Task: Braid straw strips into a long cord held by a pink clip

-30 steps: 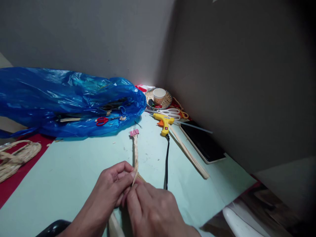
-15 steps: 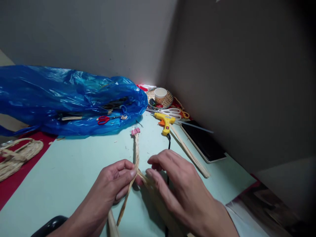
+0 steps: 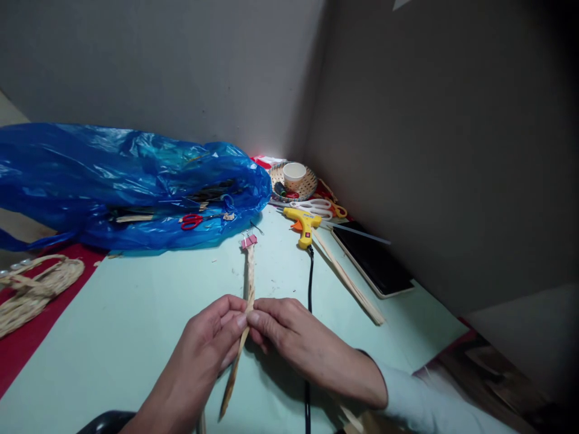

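Note:
A narrow braid of pale dried plant strips (image 3: 251, 274) runs down the middle of the table, its far end clamped in a pink binder clip (image 3: 249, 242). At its near end my left hand (image 3: 212, 334) pinches the braid from the left. My right hand (image 3: 289, 337) is closed on it from the right, thumb and fingertips together, the tips of both hands almost meeting. One loose brownish strip (image 3: 231, 386) hangs toward me below the fingers. The other strand ends are mostly hidden under my hands.
A yellow glue gun (image 3: 304, 224) with a black cord (image 3: 310, 277) lies beyond my right hand, beside loose straw strips (image 3: 353, 283) and a black tablet-like panel (image 3: 373, 259). Behind are a blue plastic bag (image 3: 149, 163), red scissors (image 3: 192, 221) and a woven basket (image 3: 310, 184). A coiled braid (image 3: 40, 295) lies left.
My right hand, which was raised and partly spread with strands beneath it, has come left and down and closed on the braid beside my left fingertips. My left hand keeps its pinch.

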The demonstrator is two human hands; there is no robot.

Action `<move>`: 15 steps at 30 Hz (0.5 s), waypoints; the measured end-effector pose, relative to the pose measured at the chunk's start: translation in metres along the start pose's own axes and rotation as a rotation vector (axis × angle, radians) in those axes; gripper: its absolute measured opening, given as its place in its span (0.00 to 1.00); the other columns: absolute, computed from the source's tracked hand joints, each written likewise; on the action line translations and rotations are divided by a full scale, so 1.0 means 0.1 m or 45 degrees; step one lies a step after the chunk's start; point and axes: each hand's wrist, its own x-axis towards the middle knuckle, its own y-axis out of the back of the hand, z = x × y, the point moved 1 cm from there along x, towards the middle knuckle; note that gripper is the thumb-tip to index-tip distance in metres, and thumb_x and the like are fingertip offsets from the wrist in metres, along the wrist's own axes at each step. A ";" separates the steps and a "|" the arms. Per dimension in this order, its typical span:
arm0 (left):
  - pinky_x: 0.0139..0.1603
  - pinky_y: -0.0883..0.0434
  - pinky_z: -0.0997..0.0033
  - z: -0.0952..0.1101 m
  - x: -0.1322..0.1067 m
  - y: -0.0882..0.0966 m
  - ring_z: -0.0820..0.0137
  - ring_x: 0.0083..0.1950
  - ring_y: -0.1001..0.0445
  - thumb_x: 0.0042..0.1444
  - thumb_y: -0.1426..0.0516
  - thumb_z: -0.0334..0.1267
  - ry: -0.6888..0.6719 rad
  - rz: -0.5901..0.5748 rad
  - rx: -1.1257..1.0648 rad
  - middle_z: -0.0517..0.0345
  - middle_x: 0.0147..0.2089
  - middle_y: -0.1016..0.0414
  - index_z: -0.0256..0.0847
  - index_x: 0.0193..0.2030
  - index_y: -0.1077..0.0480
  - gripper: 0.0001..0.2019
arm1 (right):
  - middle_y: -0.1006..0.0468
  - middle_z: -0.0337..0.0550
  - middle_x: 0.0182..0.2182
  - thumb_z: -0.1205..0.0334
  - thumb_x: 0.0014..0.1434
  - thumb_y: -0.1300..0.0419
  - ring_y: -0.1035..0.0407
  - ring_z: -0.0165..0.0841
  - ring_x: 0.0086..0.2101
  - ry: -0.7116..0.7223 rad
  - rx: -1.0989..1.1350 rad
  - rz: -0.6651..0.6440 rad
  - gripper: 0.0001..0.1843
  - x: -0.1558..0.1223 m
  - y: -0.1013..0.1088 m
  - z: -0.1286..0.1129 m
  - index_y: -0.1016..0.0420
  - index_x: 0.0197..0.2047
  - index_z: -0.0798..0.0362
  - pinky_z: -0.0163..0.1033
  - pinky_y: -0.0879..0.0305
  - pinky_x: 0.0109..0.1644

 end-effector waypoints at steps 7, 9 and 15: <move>0.27 0.39 0.76 -0.05 0.01 -0.01 0.71 0.28 0.30 0.55 0.39 0.43 -0.123 0.043 0.125 0.65 0.25 0.26 0.44 0.43 0.39 0.14 | 0.36 0.35 0.20 0.57 0.69 0.52 0.43 0.25 0.23 -0.023 0.266 0.104 0.23 0.01 -0.06 0.09 0.30 0.25 0.57 0.31 0.46 0.30; 0.27 0.39 0.76 -0.03 -0.01 -0.03 0.70 0.28 0.29 0.54 0.39 0.42 -0.143 0.074 0.143 0.65 0.26 0.25 0.46 0.46 0.40 0.17 | 0.35 0.35 0.19 0.56 0.68 0.51 0.42 0.25 0.23 -0.010 0.305 0.145 0.23 0.02 -0.09 0.11 0.31 0.23 0.57 0.31 0.46 0.31; 0.22 0.45 0.76 0.08 -0.04 -0.01 0.73 0.20 0.37 0.56 0.43 0.41 -0.200 0.076 0.558 0.64 0.23 0.24 0.44 0.46 0.37 0.12 | 0.31 0.36 0.18 0.56 0.66 0.49 0.43 0.25 0.21 -0.015 0.341 0.206 0.24 0.02 -0.14 0.12 0.31 0.21 0.57 0.31 0.45 0.29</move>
